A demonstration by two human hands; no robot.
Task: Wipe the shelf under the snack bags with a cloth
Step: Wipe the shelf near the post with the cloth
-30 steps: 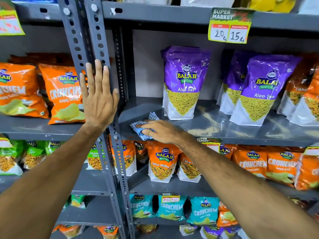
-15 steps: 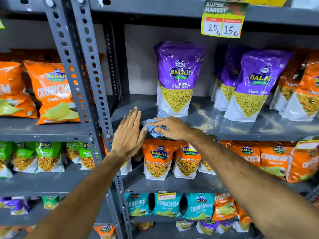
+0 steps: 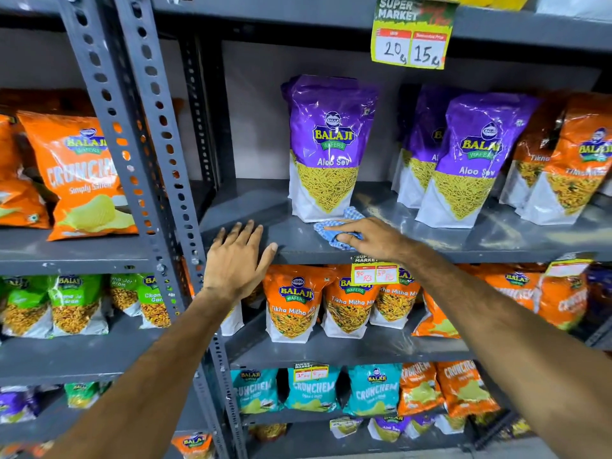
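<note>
Head view: right hand [image 3: 367,234] pinching cloth [image 3: 334,226], left hand [image 3: 236,256] flat on shelf [image 3: 480,236]; wiping could topple the touching purple bag [image 3: 326,150].

the shelf [image 3: 251,207] is dark grey with pale dusty streaks. the cloth [image 3: 331,226] is blue-and-white checked. the aloo sev bag [image 3: 331,147] is purple over white with a yellow triangle. the crunchem bag [image 3: 82,173] is orange. the price tag [image 3: 412,38] is yellow, green and red.
</note>
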